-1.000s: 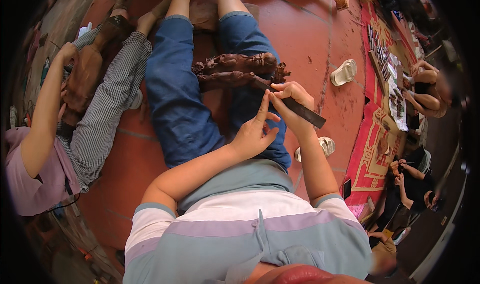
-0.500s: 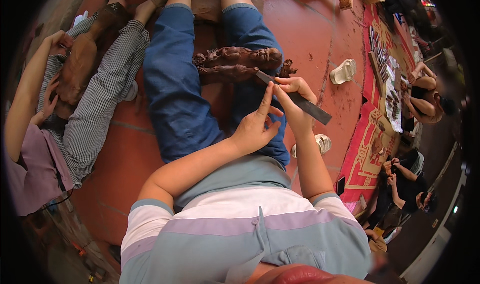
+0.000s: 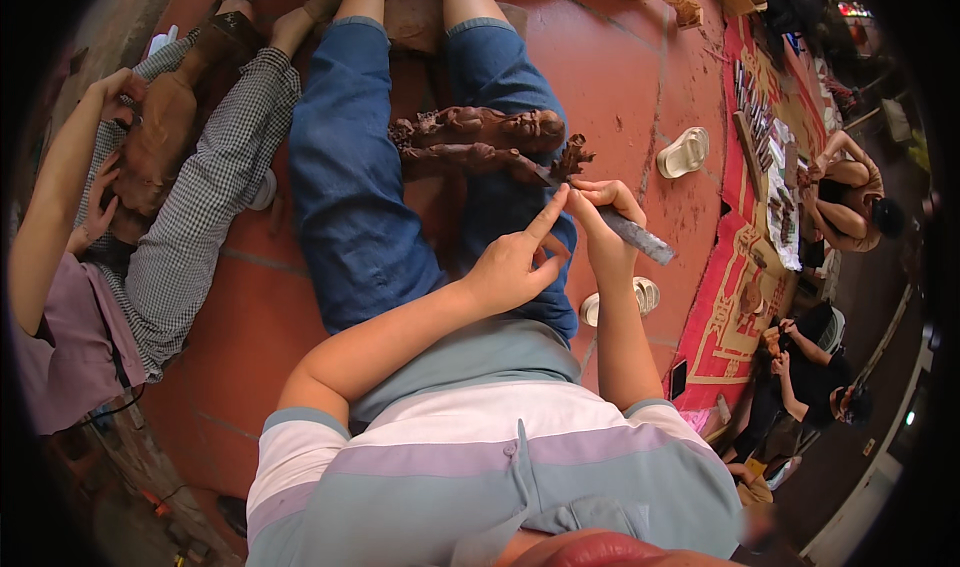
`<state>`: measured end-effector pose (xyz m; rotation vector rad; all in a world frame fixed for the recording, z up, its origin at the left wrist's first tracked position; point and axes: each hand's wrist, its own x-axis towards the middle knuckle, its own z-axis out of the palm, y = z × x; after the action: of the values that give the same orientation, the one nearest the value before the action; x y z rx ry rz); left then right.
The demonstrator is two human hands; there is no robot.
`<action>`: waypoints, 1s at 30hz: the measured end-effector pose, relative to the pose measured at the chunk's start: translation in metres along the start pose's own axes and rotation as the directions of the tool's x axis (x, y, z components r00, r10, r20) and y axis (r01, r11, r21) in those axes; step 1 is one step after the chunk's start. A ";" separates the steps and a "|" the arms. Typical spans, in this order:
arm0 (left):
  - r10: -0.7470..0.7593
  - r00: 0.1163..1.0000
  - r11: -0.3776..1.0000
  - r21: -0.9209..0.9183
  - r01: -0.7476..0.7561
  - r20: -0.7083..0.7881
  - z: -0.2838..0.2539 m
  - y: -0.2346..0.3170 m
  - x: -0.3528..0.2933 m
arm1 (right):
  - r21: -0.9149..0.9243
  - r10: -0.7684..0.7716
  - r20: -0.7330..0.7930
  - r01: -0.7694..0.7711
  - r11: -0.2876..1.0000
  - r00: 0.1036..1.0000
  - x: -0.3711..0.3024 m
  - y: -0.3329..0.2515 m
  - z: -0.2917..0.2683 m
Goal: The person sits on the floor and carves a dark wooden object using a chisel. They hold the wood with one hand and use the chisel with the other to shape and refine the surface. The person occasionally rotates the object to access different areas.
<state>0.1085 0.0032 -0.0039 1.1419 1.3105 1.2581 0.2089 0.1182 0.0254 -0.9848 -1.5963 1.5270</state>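
Note:
A dark brown carved wooden figure [image 3: 480, 127] with a bearded head lies crosswise over my thighs, its head to the right. Held by my right hand [image 3: 603, 212] is a flat grey bar-like tool [image 3: 640, 237], slanting from the carving down to the right; its exact kind is unclear. The tool's narrow tip meets the carving's near edge, beside a small leafy carved part [image 3: 574, 155]. My left hand [image 3: 515, 265] stretches its index finger to the tool by my right fingertips. Its thumb and other fingers are loosely bent, apart, gripping nothing.
On my left a seated person holds a lighter brown wood carving [image 3: 158, 137]. Cream sandals [image 3: 684, 153] lie on the red tiled floor to the right. Beyond is a red patterned mat [image 3: 715, 317] with rows of carving tools [image 3: 755, 117]. Other people sit at the far right.
The tool's tip has dropped toward me and right, and its shaft has turned, showing a lighter grey face. Both hands have shifted slightly nearer and to the right with it.

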 end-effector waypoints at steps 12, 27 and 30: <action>0.058 0.984 0.996 -0.056 -0.068 -0.170 0.014 -0.006 -0.005 | -0.180 -0.189 0.090 0.202 0.963 0.978 0.003 -0.008 0.013; -0.051 0.998 0.999 -0.014 0.052 0.045 0.002 -0.009 -0.008 | -0.315 -0.272 0.126 0.299 0.901 0.954 -0.011 0.005 0.002; 0.053 0.988 0.997 -0.053 -0.062 -0.147 0.014 -0.021 -0.013 | -0.386 -0.270 0.188 0.324 0.864 0.944 -0.014 -0.012 0.011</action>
<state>0.1232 -0.0089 -0.0242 1.0702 1.3468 1.4356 0.2053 0.1009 0.0373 -0.8135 -2.1118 1.0783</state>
